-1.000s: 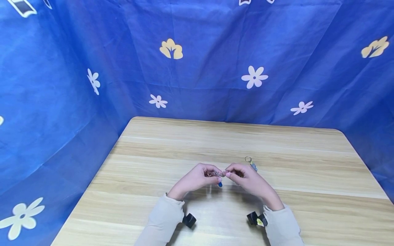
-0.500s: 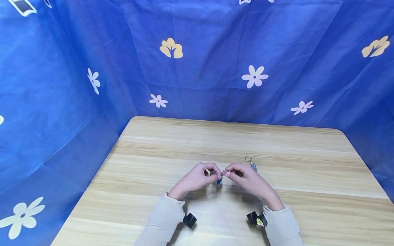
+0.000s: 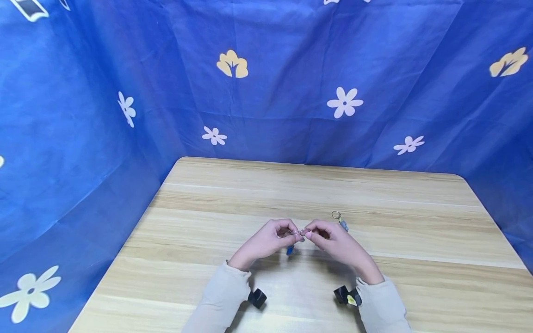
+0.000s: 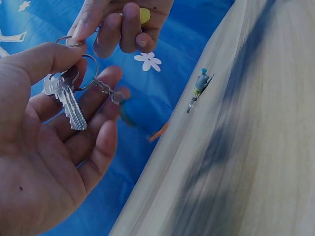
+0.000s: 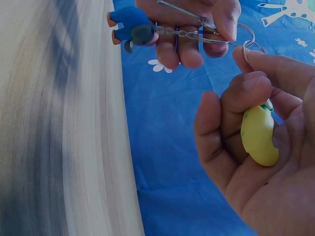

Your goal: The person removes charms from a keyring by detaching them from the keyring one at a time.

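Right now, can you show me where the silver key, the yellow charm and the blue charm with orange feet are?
Silver key [image 4: 69, 103]: left wrist view, on its toothed blade.
Yellow charm [image 5: 259, 134]: right wrist view, middle of its body.
Blue charm [image 5: 130, 23]: right wrist view, on its blue body.

Key [image 4: 72, 106]: shiny mtl; yellow charm [image 5: 258, 138]: smooth, plas.-like; tabletop [image 3: 300, 291]: wood-grain w/ sheen; backdrop [image 3: 283, 78]: creased cloth.

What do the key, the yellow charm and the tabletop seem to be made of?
The key looks like metal, silvery with a mild shine: light catches its toothed blade.

The yellow charm is probably rubber or plastic, smooth and satiny, judging by its rounded, molded look; which one, I can't tell.

The tabletop could be pale wood or wood-look laminate, with streaky grain and slight sheen.
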The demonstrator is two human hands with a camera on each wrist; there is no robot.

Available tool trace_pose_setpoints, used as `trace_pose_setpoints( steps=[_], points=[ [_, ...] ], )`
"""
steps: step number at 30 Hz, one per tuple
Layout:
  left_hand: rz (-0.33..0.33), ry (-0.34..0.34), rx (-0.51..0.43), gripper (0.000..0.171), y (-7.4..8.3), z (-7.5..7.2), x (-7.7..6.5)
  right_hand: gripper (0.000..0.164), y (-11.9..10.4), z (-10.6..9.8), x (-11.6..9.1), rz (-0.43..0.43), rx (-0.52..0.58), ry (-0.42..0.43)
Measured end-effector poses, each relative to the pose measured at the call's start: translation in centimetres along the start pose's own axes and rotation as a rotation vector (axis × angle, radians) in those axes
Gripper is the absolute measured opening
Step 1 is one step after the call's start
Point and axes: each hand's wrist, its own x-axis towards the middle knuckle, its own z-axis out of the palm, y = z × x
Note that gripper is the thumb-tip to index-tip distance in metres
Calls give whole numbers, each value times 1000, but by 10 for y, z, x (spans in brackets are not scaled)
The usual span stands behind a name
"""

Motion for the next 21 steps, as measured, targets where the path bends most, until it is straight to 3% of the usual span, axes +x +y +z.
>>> trace_pose_setpoints(
  steps=[4, 21],
  points=[
    [-23, -28, -47, 10, 0, 1, 0, 17, 1, 0, 0, 0, 4, -2],
    [-15, -25, 48, 22, 2, -5, -2, 16, -6, -2, 0, 32, 33, 7]
  ],
)
